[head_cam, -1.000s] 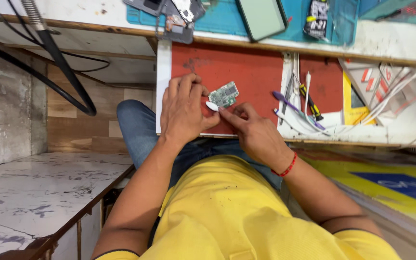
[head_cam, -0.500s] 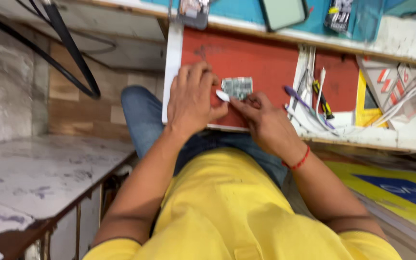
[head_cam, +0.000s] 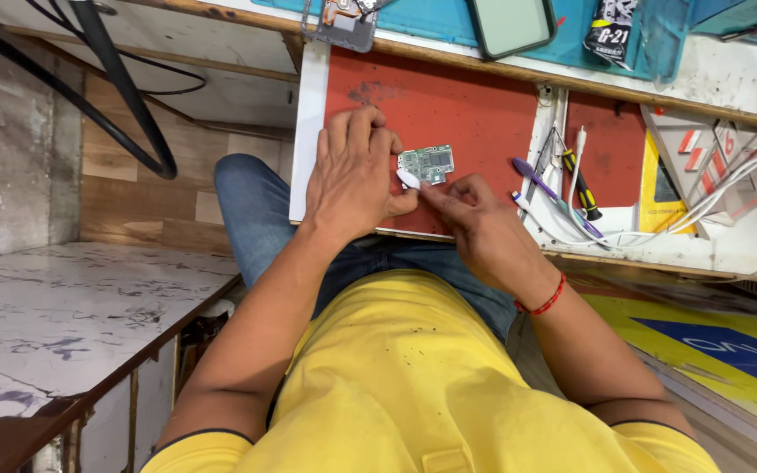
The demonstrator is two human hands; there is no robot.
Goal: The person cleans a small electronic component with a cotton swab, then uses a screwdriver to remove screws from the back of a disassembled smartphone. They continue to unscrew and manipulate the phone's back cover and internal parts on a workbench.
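Note:
A small green circuit board point(head_cam: 427, 163) lies on the red mat of a pulled-out drawer point(head_cam: 449, 96). My left hand point(head_cam: 352, 171) rests on the mat and holds the board by its left edge. Fingers of my right hand point(head_cam: 475, 219) pinch a small white piece point(head_cam: 408, 179) against the board's lower left corner. A red thread band circles my right wrist. My yellow shirt and blue jeans fill the lower part of the view.
A side tray point(head_cam: 562, 188) to the right holds a purple pen, screwdrivers and white cables. Above, the blue work mat point(head_cam: 449, 22) carries a phone frame point(head_cam: 343, 22), a green phone screen point(head_cam: 512, 24) and a small black tube. Black cables point(head_cam: 124, 96) hang at left over a marble shelf point(head_cam: 54, 307).
The board and both hands sit a little lower on the red mat as the camera shifted. My grip on the board and the white piece stays the same.

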